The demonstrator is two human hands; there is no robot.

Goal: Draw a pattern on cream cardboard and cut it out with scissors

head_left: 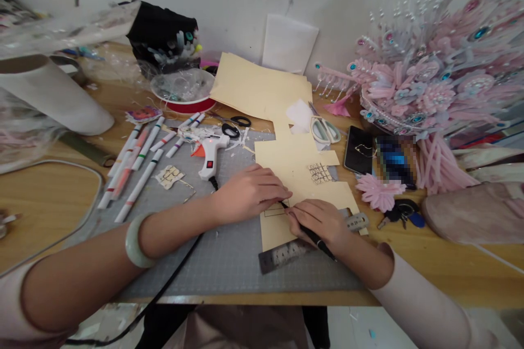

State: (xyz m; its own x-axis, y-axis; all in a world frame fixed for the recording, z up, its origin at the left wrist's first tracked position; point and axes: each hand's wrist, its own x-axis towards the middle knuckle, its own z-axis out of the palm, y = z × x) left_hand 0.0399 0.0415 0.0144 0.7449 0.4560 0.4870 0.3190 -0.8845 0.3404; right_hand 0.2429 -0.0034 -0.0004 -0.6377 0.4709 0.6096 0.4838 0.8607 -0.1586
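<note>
My right hand is closed around a black pen, its tip on a yellow card sheet near some drawn lines. Just left of the tip, my left hand lies flat on the card, its fingers stretched toward the pen. A metal ruler lies partly beneath my right hand at the card's lower edge. Small looped black line drawings show on the right part of the card. All of this rests on a grey cutting mat.
A white glue gun, markers and black scissors lie left. Behind are stacked card sheets and white-handled scissors. A phone, keys and a pink beaded headpiece stand or lie right. A black cord crosses the mat.
</note>
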